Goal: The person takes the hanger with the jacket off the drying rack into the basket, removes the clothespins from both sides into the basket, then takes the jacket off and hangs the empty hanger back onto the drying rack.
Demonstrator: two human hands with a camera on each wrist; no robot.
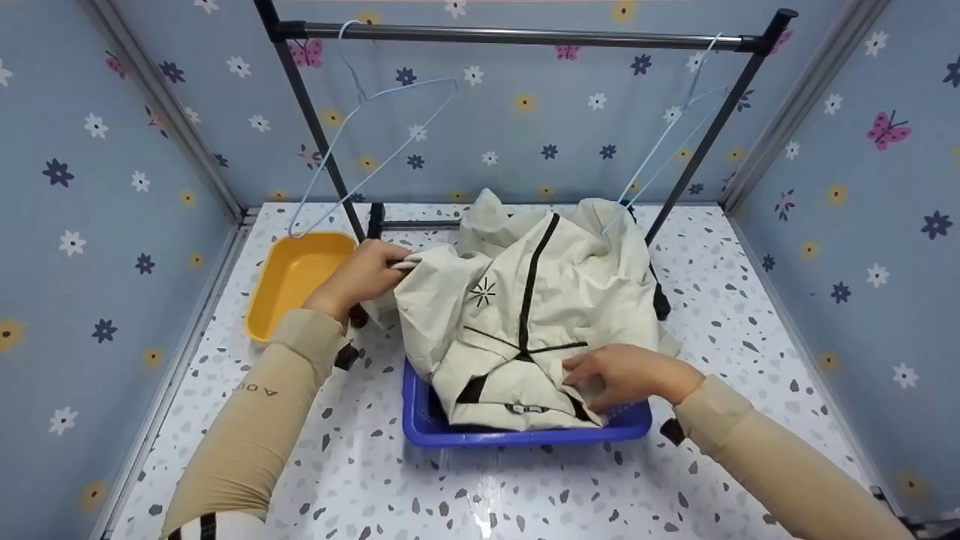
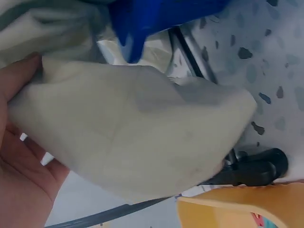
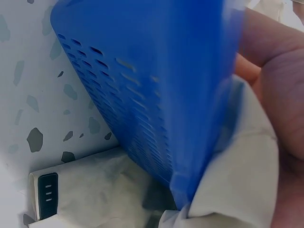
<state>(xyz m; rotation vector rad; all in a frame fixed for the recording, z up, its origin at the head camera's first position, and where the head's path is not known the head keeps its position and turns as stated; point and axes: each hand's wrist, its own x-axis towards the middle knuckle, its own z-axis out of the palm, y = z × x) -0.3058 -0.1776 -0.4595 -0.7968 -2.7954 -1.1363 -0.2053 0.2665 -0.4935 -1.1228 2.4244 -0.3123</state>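
A pale beige jacket with a black front strip, dark trim and a starburst mark lies heaped in and over a blue basket. My left hand grips a fold at the jacket's left side, pulled out past the rim; the left wrist view shows that loose cloth spread beside the fingers. My right hand rests at the lower right of the jacket, thumb and fingers apart. In the right wrist view the perforated basket wall hides part of this hand, and a sleeve cuff with a dark tab hangs outside.
Behind the basket stands a black clothes rack. One light blue hanger hangs at its left and another hanger at its right. A yellow tub sits on the speckled surface at the left. Patterned walls enclose three sides.
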